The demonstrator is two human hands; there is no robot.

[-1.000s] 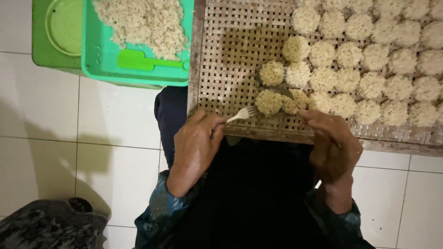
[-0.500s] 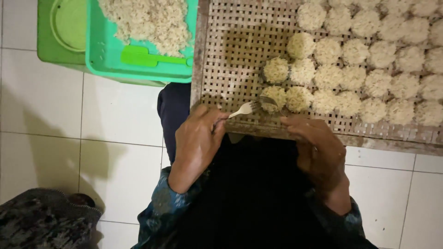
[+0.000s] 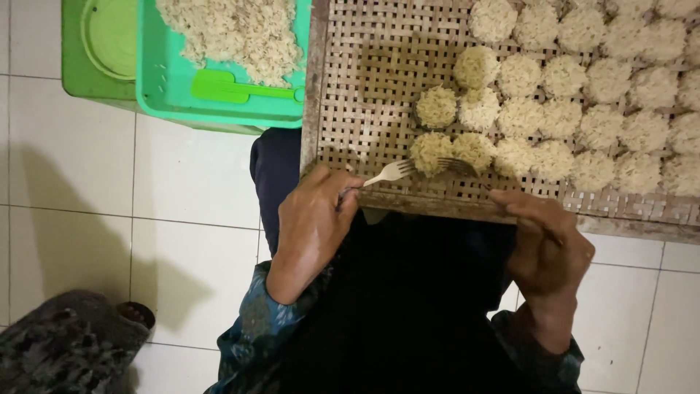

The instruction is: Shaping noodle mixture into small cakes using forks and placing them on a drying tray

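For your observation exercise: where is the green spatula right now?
In the head view, upper left, the green spatula lies inside the green tub at the near edge of the noodle heap, left of the woven tray.

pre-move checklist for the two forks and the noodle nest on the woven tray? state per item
1. Left hand grips pale fork: ok.
2. Right hand grips second fork: handle hidden, cannot tell.
3. Both forks' tines at the front noodle nest: ok.
4. Nest lies on woven tray, inside the rim: ok.
5. Nest apart from the neighbouring nest: touching, not ok.
6. Green tub holds loose noodles: ok.
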